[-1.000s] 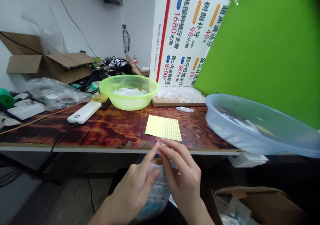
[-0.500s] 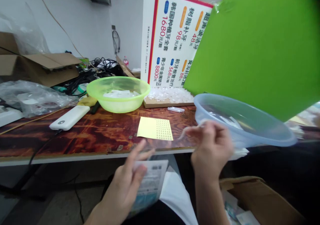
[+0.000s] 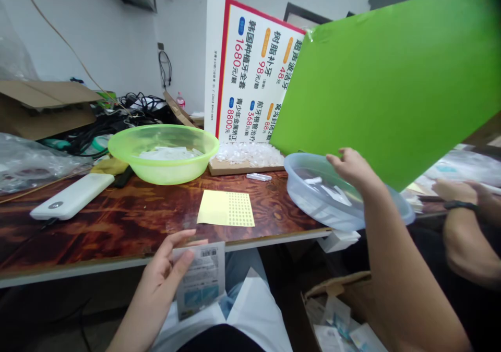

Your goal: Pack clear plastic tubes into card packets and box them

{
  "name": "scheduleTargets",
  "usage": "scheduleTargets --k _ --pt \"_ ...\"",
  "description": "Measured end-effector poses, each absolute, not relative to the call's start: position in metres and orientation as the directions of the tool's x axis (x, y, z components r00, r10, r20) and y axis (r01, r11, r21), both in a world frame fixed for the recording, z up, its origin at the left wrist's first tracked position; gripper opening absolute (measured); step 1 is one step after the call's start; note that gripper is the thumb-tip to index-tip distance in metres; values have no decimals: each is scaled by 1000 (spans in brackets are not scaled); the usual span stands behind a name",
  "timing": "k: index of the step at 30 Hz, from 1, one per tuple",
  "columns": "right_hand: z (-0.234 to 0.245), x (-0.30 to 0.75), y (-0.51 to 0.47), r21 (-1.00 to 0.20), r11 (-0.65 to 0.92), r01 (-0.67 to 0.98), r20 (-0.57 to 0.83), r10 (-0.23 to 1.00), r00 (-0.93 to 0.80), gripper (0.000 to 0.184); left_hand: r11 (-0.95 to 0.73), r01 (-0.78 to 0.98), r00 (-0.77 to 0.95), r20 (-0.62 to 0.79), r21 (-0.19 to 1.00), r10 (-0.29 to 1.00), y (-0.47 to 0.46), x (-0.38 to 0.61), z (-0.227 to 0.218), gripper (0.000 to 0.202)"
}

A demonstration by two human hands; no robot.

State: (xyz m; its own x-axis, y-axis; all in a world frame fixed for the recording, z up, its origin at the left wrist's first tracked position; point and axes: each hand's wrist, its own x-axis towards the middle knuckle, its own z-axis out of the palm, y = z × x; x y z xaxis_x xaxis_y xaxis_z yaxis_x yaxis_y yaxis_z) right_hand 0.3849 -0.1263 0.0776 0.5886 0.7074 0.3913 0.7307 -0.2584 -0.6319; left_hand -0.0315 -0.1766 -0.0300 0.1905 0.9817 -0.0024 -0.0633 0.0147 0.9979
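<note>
My left hand [image 3: 162,274] holds a small printed plastic packet [image 3: 201,279] over my lap, thumb on its face, just below the table's front edge. My right hand [image 3: 350,168] reaches over the clear blue basin [image 3: 309,206] at the right of the table, fingers curled above its inside; I cannot make out anything in them. The basin holds a few small white pieces. A yellow sticker sheet [image 3: 226,208] with rows of dots lies on the brown table [image 3: 117,221] between my hands.
A green bowl [image 3: 162,151] stands mid-table, a white power bank [image 3: 72,203] to its left, a tray of clear bits [image 3: 246,156] behind. A green board [image 3: 391,91] and a printed sign [image 3: 250,75] lean at the back. Another person's forearm [image 3: 465,227] lies at right. A cardboard box [image 3: 336,310] sits below.
My hands have separated: the right rose from my lap to the blue basin, the left stayed low with the packet. My view has swung to the right, bringing another person's arm into sight.
</note>
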Motion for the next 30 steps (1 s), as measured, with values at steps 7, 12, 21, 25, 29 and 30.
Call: scheduleTargets --k 7,12,21,25,29,30 --pt "49 296 -157 -720 -44 692 385 805 452 43 -19 -78 253 38 997 967 -181 -20 -18 44" --pt "-11 179 -206 -974 207 -94 217 969 -120 58 95 -157 427 -19 983 904 -195 -12 -16 40" --pt "-47 153 -214 -903 -90 -420 -22 986 -165 49 179 -158 313 -123 971 942 -198 -17 -20 38" --pt "-50 164 -217 -922 -4 -387 130 939 -318 44 211 -178 311 -148 961 939 -197 -20 -21 43" --pt "-44 166 -220 -883 -160 -442 -33 959 -282 32 285 -181 379 -200 941 904 -200 -23 -15 38" --pt "-42 165 -220 -857 -204 -473 -87 963 -257 30 306 -182 399 -214 934 892 -200 -24 -13 36"
